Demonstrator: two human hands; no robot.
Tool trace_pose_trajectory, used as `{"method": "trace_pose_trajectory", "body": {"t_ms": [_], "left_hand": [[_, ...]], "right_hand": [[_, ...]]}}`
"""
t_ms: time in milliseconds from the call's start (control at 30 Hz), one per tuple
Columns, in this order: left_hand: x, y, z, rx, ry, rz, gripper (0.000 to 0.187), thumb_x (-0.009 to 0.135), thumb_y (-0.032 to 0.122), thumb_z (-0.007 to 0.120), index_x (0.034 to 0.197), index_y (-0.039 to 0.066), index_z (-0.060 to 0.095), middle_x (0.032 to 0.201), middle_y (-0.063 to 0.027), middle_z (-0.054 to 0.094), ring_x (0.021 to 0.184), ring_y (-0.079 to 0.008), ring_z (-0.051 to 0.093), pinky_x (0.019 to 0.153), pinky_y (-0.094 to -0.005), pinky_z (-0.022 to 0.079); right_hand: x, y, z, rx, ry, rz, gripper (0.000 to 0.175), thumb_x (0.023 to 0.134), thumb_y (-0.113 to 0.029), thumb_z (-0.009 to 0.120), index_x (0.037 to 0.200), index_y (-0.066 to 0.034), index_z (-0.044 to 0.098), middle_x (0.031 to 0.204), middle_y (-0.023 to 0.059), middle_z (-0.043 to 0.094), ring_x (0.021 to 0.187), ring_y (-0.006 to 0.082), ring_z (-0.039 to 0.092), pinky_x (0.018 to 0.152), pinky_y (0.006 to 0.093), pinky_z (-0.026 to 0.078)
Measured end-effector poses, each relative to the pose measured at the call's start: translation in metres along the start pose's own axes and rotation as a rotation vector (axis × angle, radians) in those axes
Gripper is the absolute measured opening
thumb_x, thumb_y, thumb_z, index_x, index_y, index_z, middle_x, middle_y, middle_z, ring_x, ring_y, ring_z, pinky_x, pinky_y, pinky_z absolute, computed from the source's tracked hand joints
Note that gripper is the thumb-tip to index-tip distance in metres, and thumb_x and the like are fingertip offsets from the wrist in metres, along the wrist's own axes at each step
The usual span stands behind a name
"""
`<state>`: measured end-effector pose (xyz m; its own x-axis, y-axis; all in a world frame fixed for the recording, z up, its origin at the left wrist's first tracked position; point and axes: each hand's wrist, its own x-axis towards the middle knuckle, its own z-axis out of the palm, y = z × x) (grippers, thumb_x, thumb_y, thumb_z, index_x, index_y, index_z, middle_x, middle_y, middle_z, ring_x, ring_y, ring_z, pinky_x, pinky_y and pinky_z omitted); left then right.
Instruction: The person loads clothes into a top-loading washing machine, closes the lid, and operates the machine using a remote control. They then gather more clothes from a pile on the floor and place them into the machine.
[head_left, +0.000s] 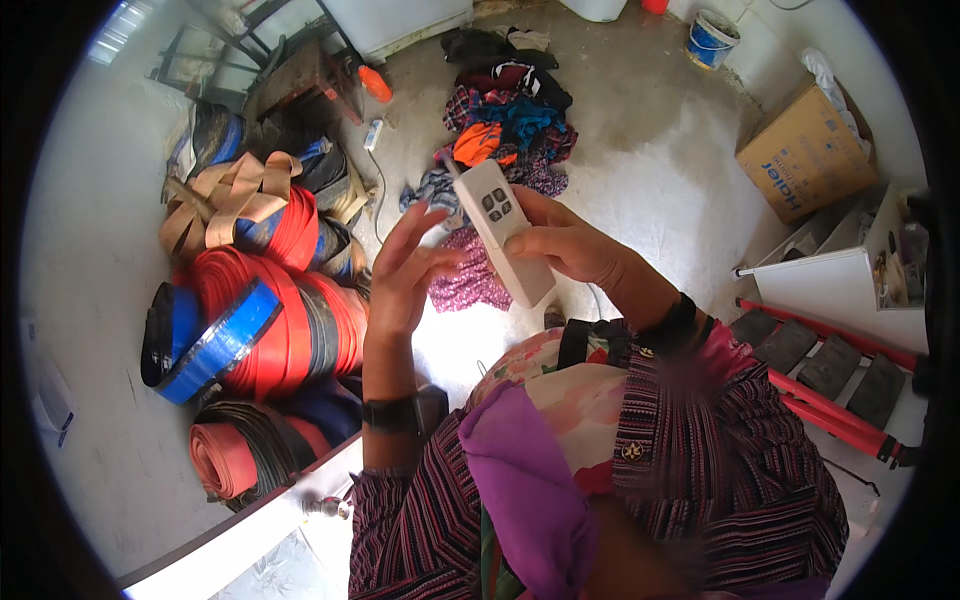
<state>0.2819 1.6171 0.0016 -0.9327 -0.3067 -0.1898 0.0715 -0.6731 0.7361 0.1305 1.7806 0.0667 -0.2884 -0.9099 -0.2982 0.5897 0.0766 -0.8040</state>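
My right hand (574, 244) grips a white remote control (495, 229) with an antenna and several dark buttons on its upper face. The thumb presses along the side of its casing. To the left of the remote, my left hand (409, 274) is raised with its fingers apart and holds nothing. On the floor beyond and below the hands lies a long heap of clothes (540, 112), with an orange garment (478, 144) near its middle. A pink patterned cloth (472, 270) lies at the near end, partly hidden by the remote.
Rolled red hoses (247, 322) and a blue strap (225, 341) are piled at the left. A power strip (373, 135) and an orange bottle (375, 84) are on the floor. At the right are a cardboard box (806, 150), a red folding ladder (832, 405) and a bucket (711, 41).
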Motion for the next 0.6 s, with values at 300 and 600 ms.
{"method": "trace_pose_trajectory", "body": {"t_ms": [300,600], "left_hand": [[-0.136,-0.019,-0.072,-0.045,0.471,-0.147,0.033,0.088,0.008,0.049,0.12,-0.003,0.048,0.109,-0.0167,0.059,0.088,-0.0262,0.063,0.073,-0.0332,0.053],[-0.157,0.003,-0.079,-0.034,0.596,-0.027,0.026,0.088,0.008,0.051,0.112,-0.001,0.052,0.1,-0.0134,0.062,0.083,-0.0242,0.064,0.073,-0.0336,0.053]], "right_hand": [[0.007,-0.026,0.007,0.014,0.168,-0.085,0.039,0.082,-0.015,0.052,0.118,-0.0038,0.041,0.097,0.0135,0.059,0.083,0.0198,0.061,0.07,0.0321,0.049],[0.032,-0.043,0.016,0.073,0.178,-0.129,0.038,0.083,-0.021,0.052,0.116,-0.0032,0.044,0.093,0.0115,0.059,0.083,0.0207,0.061,0.073,0.0356,0.051]]}}
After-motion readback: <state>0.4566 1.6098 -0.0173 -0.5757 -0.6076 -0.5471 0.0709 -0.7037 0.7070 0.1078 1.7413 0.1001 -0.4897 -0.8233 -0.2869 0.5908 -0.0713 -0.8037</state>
